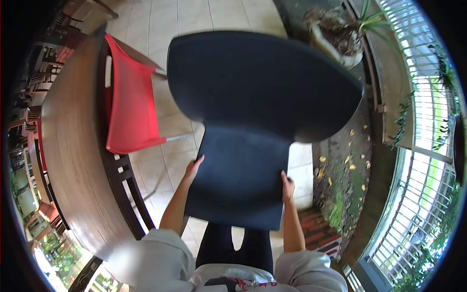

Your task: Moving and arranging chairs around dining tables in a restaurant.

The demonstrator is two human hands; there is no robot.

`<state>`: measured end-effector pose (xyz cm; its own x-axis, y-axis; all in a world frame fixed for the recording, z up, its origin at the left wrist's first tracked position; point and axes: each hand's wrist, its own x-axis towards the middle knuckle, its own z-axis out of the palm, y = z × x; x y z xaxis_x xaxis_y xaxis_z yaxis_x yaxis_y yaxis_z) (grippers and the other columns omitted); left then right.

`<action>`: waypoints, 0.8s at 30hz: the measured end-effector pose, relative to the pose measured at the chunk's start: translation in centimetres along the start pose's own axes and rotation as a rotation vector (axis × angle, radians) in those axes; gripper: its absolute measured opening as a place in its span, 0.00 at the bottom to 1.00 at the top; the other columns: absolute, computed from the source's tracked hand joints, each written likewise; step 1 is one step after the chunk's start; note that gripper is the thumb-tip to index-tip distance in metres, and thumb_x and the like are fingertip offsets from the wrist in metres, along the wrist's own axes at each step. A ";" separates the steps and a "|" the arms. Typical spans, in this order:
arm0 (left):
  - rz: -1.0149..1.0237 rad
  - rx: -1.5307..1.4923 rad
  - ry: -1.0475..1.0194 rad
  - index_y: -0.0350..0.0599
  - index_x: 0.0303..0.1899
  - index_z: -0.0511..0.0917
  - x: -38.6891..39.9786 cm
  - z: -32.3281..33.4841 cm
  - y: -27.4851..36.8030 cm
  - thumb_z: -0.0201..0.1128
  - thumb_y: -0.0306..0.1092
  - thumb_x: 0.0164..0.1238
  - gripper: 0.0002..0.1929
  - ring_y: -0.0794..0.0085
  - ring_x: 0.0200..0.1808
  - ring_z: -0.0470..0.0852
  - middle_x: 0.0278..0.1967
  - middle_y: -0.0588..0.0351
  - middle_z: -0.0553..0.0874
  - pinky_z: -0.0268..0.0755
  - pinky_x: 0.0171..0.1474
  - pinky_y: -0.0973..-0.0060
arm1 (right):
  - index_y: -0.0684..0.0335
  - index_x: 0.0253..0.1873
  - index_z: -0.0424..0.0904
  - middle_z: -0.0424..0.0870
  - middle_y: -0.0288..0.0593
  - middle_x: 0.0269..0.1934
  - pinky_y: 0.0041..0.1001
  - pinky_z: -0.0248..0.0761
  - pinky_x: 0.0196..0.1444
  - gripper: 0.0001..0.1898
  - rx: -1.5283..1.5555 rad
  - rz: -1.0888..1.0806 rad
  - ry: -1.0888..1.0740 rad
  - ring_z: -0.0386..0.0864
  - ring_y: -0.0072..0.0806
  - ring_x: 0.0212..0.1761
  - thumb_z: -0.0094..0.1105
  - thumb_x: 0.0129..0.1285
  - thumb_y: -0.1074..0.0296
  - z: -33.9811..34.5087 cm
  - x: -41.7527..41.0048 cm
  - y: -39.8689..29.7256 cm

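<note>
A black chair with a smooth, one-piece shell is right in front of me. Its broad curved backrest [255,80] points away, and its seat [240,175] lies closest to my body. My left hand [192,169] grips the seat's left edge, thumb on top. On the opposite edge, my right hand [287,186] holds on in the same way. The fingers of both hands are hidden under the seat. Also out of sight are the chair's legs, so I cannot tell whether it is off the floor.
A red chair [133,102] stands at the left, beside a long wooden table [73,146]. Pale tiles [164,146] cover the floor. To the right are a soil strip [339,171] with fallen leaves, a potted plant [339,43] and a white metal fence [401,197].
</note>
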<state>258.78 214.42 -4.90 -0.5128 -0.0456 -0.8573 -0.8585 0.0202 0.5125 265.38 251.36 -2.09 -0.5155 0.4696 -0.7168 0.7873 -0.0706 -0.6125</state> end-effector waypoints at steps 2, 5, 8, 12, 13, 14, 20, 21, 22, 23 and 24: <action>0.100 -0.060 0.042 0.32 0.35 0.74 -1.8 -1.6 -1.5 0.54 0.55 0.51 0.27 0.75 0.30 0.76 0.27 0.54 0.79 0.66 0.34 0.80 | 0.75 0.33 0.72 0.71 0.39 0.26 0.22 0.62 0.33 0.28 0.023 -0.023 0.000 0.65 0.22 0.29 0.58 0.47 0.47 -0.5 -2.8 -1.2; 0.181 -0.057 -0.039 0.32 0.36 0.74 -7.0 -0.6 1.1 0.54 0.55 0.51 0.28 0.74 0.34 0.75 0.30 0.54 0.79 0.66 0.38 0.79 | 0.68 0.27 0.71 0.61 0.29 0.20 0.19 0.50 0.22 0.20 0.018 -0.117 0.056 0.54 0.16 0.22 0.56 0.51 0.52 -3.8 -7.3 -4.1; 0.263 0.161 0.104 0.31 0.38 0.73 -12.5 1.0 4.1 0.57 0.57 0.47 0.31 0.72 0.38 0.75 0.34 0.51 0.78 0.65 0.41 0.77 | 0.69 0.31 0.71 0.69 0.32 0.23 0.18 0.59 0.28 0.18 0.126 -0.149 0.032 0.63 0.17 0.24 0.55 0.52 0.56 -7.7 -11.3 -6.9; 0.309 0.117 0.227 0.31 0.41 0.72 -21.6 3.2 9.3 0.59 0.58 0.44 0.33 0.69 0.41 0.74 0.37 0.49 0.78 0.65 0.43 0.76 | 0.71 0.33 0.73 0.72 0.35 0.25 0.19 0.60 0.31 0.18 0.145 -0.288 0.037 0.66 0.19 0.27 0.56 0.52 0.56 -11.3 -14.8 -10.9; 0.319 0.123 0.282 0.31 0.40 0.72 -22.4 3.3 9.4 0.60 0.57 0.44 0.33 0.69 0.41 0.74 0.37 0.50 0.78 0.65 0.43 0.76 | 0.72 0.35 0.73 0.73 0.36 0.27 0.19 0.61 0.32 0.19 0.190 -0.291 0.006 0.68 0.20 0.28 0.56 0.51 0.57 -12.2 -16.0 -12.3; 0.376 0.105 0.303 0.31 0.40 0.72 -23.3 3.3 9.4 0.60 0.57 0.43 0.33 0.69 0.41 0.74 0.37 0.50 0.78 0.65 0.43 0.76 | 0.72 0.36 0.73 0.74 0.37 0.28 0.20 0.61 0.34 0.20 0.224 -0.338 -0.030 0.68 0.21 0.30 0.56 0.51 0.56 -13.0 -15.8 -12.7; 0.639 0.021 0.421 0.30 0.39 0.72 -35.8 8.2 14.2 0.60 0.57 0.43 0.33 0.69 0.40 0.75 0.36 0.49 0.78 0.66 0.42 0.77 | 0.71 0.39 0.71 0.75 0.39 0.32 0.21 0.63 0.37 0.19 0.314 -0.420 -0.232 0.70 0.23 0.33 0.57 0.51 0.58 -19.7 -18.8 -20.0; 0.719 -0.020 0.448 0.29 0.39 0.72 -37.2 8.5 14.3 0.60 0.58 0.43 0.34 0.69 0.39 0.76 0.35 0.49 0.78 0.67 0.41 0.77 | 0.70 0.39 0.71 0.75 0.39 0.32 0.21 0.63 0.38 0.19 0.279 -0.530 -0.288 0.70 0.23 0.33 0.57 0.50 0.59 -20.6 -18.8 -21.0; 0.706 -0.025 0.495 0.29 0.39 0.72 -39.5 8.9 15.0 0.60 0.58 0.43 0.34 0.68 0.38 0.76 0.35 0.48 0.78 0.67 0.40 0.76 | 0.70 0.39 0.71 0.75 0.39 0.32 0.22 0.63 0.38 0.18 0.249 -0.631 -0.340 0.71 0.23 0.34 0.57 0.50 0.60 -21.2 -19.1 -21.8; 0.691 -0.032 0.542 0.29 0.39 0.72 -41.7 9.3 15.3 0.60 0.58 0.43 0.34 0.68 0.38 0.77 0.35 0.48 0.78 0.67 0.40 0.76 | 0.69 0.39 0.72 0.75 0.39 0.32 0.22 0.63 0.38 0.16 0.262 -0.636 -0.390 0.71 0.23 0.34 0.57 0.50 0.62 -21.8 -19.5 -23.0; 0.718 -0.021 0.610 0.28 0.39 0.72 -42.1 8.7 14.9 0.60 0.57 0.43 0.34 0.67 0.38 0.77 0.35 0.46 0.78 0.68 0.39 0.75 | 0.69 0.39 0.71 0.75 0.39 0.32 0.21 0.63 0.38 0.16 0.268 -0.666 -0.447 0.71 0.23 0.34 0.58 0.50 0.63 -22.4 -21.2 -24.6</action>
<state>267.50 225.30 38.39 -0.8222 -0.5447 -0.1653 -0.3353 0.2288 0.9139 264.49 262.84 35.58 -0.9733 0.0984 -0.2075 0.1935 -0.1355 -0.9717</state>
